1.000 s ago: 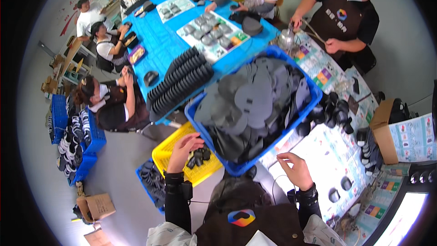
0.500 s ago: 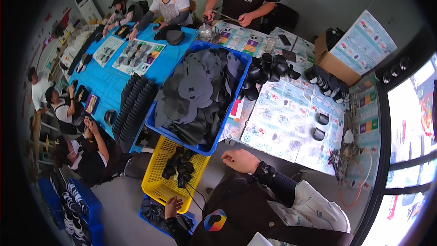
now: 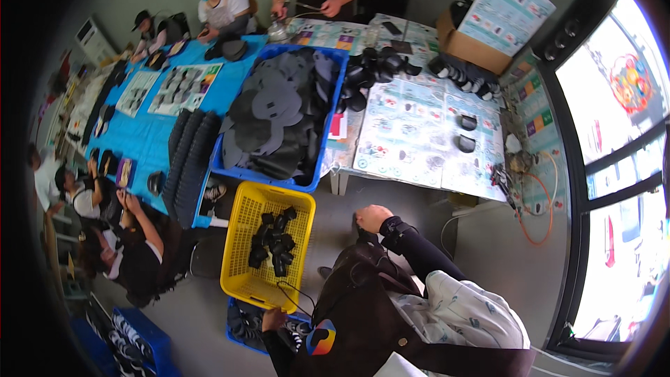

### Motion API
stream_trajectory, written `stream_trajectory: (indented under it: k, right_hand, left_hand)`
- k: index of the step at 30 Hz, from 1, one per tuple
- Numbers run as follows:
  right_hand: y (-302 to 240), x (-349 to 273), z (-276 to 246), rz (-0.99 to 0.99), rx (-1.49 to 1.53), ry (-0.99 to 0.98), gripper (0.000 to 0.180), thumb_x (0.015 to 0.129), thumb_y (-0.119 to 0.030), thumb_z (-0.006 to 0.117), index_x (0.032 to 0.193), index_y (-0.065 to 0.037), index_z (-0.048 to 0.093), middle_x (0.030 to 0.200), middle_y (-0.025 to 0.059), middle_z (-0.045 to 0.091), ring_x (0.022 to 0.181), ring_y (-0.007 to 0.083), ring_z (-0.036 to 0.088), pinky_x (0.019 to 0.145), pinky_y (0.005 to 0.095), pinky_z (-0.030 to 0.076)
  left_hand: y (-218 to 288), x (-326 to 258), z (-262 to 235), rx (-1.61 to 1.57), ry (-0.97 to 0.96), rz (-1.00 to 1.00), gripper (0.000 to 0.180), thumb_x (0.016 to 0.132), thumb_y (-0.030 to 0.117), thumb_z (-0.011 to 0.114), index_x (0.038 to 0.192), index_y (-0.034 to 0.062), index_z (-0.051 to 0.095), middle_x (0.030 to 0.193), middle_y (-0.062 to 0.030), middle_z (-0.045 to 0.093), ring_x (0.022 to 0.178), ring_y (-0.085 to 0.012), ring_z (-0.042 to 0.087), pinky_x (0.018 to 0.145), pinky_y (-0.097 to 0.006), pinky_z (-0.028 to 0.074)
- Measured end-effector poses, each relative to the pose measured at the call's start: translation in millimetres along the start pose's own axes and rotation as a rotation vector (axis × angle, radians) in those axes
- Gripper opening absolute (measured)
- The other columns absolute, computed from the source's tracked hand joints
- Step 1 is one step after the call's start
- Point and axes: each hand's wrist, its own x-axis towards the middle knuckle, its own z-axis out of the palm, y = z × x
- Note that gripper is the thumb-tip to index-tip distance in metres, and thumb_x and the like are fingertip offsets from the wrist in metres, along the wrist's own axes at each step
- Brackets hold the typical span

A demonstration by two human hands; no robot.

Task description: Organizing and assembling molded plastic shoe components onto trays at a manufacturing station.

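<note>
Low before me is a yellow plastic basket (image 3: 234,251) with slotted sides. A small heap of black moulded pieces (image 3: 273,239) and a thin black cord lie in it. My left hand (image 3: 273,318) is closed at its near rim, fingers partly hidden. My right hand (image 3: 375,218) hangs over the floor beside the worktable, its back turned up. Its fingers bend downward out of sight, and a dark shape shows just beneath. Beyond the basket stands a blue bin (image 3: 333,122), heaped with flat dark grey cut pieces (image 3: 276,101).
Another blue bin (image 3: 241,338) with dark parts sits below the basket. Two black cups (image 3: 467,144) and several black parts (image 3: 380,66) lie on the paper-covered worktable (image 3: 405,119). Stacked black pieces (image 3: 190,164) line the blue-covered table (image 3: 157,132). Co-workers (image 3: 223,10) sit and stand around.
My left hand has closed at the yellow basket's rim, and the basket has come away from the blue bin toward me. My right hand has turned downward. The whole view has shifted.
</note>
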Motion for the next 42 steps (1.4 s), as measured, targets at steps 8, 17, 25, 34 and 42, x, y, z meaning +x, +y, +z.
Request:
stream_trajectory:
  k: [8,17,25,34,42]
  right_hand:
    - [183,-94,78,0.484,0.047,-0.171,0.032,0.092,-0.023,0.055,0.103,-0.004,0.078,0.112,0.0198,0.075,0.106,0.0362,0.073,0.093,0.0469,0.058]
    - [366,-232,204,0.664,0.098,-0.429,0.031,0.090,-0.022,0.056,0.099,-0.006,0.081,0.112,0.0181,0.076,0.107,0.0347,0.073,0.090,0.0458,0.060]
    - [390,-288,171,0.957,0.688,-0.091,0.027,0.096,-0.021,0.059,0.094,0.000,0.077,0.078,0.0106,0.077,0.069,0.0207,0.076,0.066,0.0360,0.062]
    - [323,-357,123,1.248,0.926,0.291,0.026,0.095,-0.017,0.059,0.099,0.003,0.075,0.079,0.0129,0.077,0.072,0.0199,0.077,0.069,0.0352,0.061]
    - [306,-317,70,1.146,0.636,0.251,0.026,0.094,-0.029,0.065,0.097,-0.005,0.076,0.084,0.0111,0.078,0.083,0.0282,0.076,0.079,0.0405,0.059]
  left_hand:
    - [44,3,-13,-0.183,-0.020,0.126,0.024,0.089,0.032,0.068,0.112,0.0260,0.073,0.117,0.0076,0.071,0.110,-0.0223,0.067,0.084,-0.042,0.057]
    - [168,297,-70,-0.926,-0.240,-0.486,0.028,0.102,0.040,0.067,0.100,0.0121,0.064,0.072,0.0037,0.058,0.054,-0.0070,0.048,0.049,-0.027,0.040]
    - [313,607,-150,0.012,0.233,-0.298,0.029,0.085,0.013,0.062,0.111,0.0015,0.065,0.112,-0.0277,0.070,0.109,-0.0458,0.066,0.094,-0.052,0.054]
    - [409,835,-196,0.147,0.419,-0.495,0.081,0.080,0.064,0.077,0.122,-0.0021,0.054,0.126,-0.0215,0.064,0.118,-0.0372,0.065,0.099,-0.047,0.054]
    - [287,922,-211,0.234,0.294,-0.457,0.060,0.094,0.052,0.065,0.123,0.0001,0.068,0.133,-0.0264,0.060,0.125,-0.0455,0.057,0.103,-0.055,0.050]
